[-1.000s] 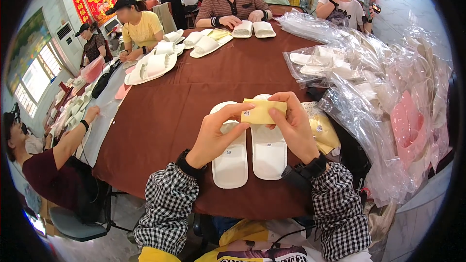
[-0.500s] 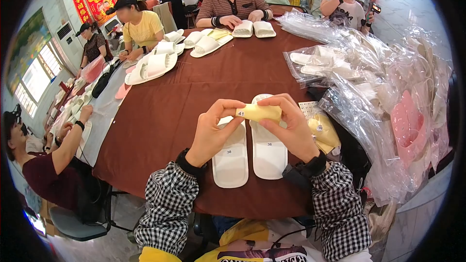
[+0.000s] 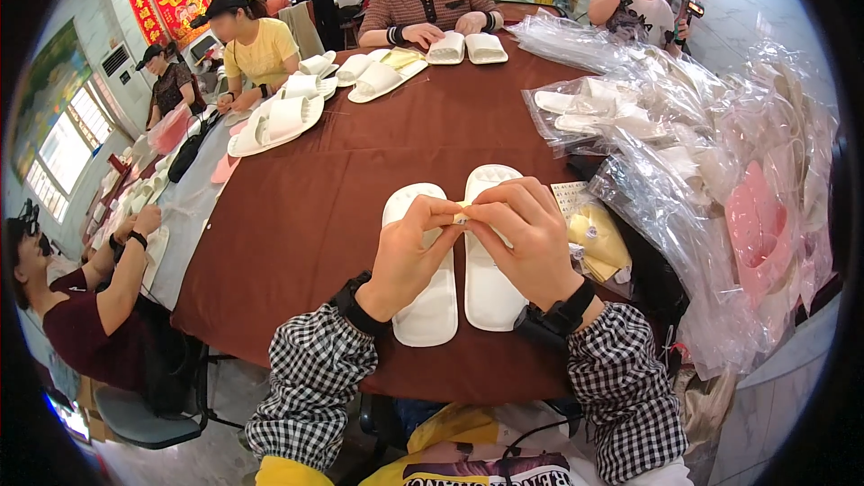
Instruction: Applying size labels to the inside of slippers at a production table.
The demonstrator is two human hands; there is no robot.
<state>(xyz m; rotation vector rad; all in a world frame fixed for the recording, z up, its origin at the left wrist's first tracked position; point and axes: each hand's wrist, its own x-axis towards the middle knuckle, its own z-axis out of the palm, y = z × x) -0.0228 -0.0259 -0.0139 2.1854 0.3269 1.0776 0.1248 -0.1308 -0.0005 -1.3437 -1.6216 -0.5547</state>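
Both hands meet above a pair of white slippers and pinch one small pale-yellow item between their fingertips. The left hand closes thumb and forefinger on the item's left end; the right hand closes on its right end. The yellow item is now almost wholly hidden between the fingers, with only a sliver showing at the point where the fingertips touch.

Change from the earlier views: one second ago the yellow item showed as a broad, flat strip stretched between the hands. Half a second ago it was narrower. Now it is compressed to a small fold, and the hands have closed toward each other. Judged from this, the item is being folded or rolled down, and the work on it is in progress, not finished.

Position relative to the grip:
- Directly below the grip lie the left slipper and the right slipper, side by side, toes pointing away from the person. Neither hand touches them, as far as can be seen.
- Just right of the grip lies a stack of yellow packets.
- Further right stands a heap of clear plastic bags.
- All rest on the brown tablecloth.

Other people work at the far and left edges of the table.
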